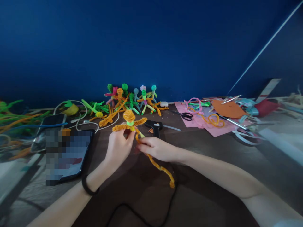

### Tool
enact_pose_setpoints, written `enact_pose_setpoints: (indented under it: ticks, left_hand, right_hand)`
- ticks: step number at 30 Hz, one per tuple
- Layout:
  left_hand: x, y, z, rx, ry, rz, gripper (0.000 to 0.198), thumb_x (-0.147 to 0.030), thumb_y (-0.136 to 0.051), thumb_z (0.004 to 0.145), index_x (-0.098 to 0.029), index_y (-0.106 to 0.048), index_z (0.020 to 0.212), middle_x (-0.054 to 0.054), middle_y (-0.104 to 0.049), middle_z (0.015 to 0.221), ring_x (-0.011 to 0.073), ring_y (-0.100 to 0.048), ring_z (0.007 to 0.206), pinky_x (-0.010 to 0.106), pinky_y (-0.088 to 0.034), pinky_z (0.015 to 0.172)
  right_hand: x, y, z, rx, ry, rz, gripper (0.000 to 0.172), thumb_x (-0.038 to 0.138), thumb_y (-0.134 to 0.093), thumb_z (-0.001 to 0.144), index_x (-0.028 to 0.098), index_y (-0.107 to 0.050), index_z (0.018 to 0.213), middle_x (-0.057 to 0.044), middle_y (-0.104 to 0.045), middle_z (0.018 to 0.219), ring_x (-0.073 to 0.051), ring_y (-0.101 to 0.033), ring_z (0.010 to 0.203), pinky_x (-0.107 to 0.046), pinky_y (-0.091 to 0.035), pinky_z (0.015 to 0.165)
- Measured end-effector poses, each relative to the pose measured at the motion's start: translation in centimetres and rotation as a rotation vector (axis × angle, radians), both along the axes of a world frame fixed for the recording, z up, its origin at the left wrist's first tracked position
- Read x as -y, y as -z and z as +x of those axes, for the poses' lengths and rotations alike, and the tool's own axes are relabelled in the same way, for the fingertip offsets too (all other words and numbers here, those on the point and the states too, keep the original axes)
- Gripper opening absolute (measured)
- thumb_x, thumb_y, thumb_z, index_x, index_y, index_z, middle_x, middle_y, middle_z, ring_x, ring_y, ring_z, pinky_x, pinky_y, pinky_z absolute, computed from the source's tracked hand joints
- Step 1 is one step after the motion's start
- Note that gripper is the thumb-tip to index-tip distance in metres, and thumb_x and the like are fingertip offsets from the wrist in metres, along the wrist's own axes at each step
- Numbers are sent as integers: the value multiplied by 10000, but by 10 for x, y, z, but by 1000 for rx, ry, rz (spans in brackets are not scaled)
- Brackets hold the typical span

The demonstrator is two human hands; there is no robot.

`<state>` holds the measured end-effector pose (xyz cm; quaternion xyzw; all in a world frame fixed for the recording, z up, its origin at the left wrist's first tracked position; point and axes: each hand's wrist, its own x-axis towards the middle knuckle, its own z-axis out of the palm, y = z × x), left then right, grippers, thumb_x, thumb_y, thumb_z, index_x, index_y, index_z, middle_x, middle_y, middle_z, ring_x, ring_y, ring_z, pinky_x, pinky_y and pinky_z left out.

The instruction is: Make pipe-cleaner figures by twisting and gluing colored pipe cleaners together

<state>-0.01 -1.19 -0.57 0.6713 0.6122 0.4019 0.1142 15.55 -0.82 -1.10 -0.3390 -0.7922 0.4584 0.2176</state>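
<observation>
An orange pipe-cleaner figure [129, 117] with a coiled round head, a light green neck band and two coiled arms is upright in front of me. My left hand [119, 143] pinches it just below the arms. Closed around a loose orange pipe cleaner [157, 164] is my right hand [157, 148], which sits right beside the figure's body. That strand runs down from the fingers toward the lower right and ends in a small curl. Where it meets the body is partly hidden by my fingers.
Behind stand several finished pipe-cleaner figures [131, 97] along the blue wall. A black glue gun [155, 126] lies just beyond my right hand. Left is a tablet [71, 157]; right are scissors [188, 116], pink paper [214, 130] and an orange sheet [228, 108]. A black cord [165, 208] crosses the table's front.
</observation>
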Motion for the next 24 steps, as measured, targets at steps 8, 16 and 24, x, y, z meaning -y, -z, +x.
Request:
enact_pose_setpoints:
  ticks: [8,16,24]
  left_hand:
    - [-4,-4,-8,150,115,-40,214,-277,-528,744,-147,-673,833,71,-701,830,217,-634,780,308,-459,733]
    - [-3,-12,-4,597,250,-202,110,-225,-622,680,-152,-649,757,36,-660,698,176,-606,695,247,-468,597]
    - [-5,-9,0,1074,369,-290,124,-160,-672,633,-137,-630,748,26,-655,708,119,-604,637,207,-490,589]
  right_hand:
    - [-18,-7,15,-85,75,-2,222,266,-405,873,137,-558,776,28,-441,559,-71,-436,515,-186,-341,481]
    - [-34,-3,25,-115,225,81,215,258,-398,866,144,-547,762,54,-384,504,-44,-359,423,-169,-273,421]
    - [-22,12,10,-114,81,-131,286,321,-377,872,133,-565,764,51,-343,530,-45,-309,433,-172,-261,411]
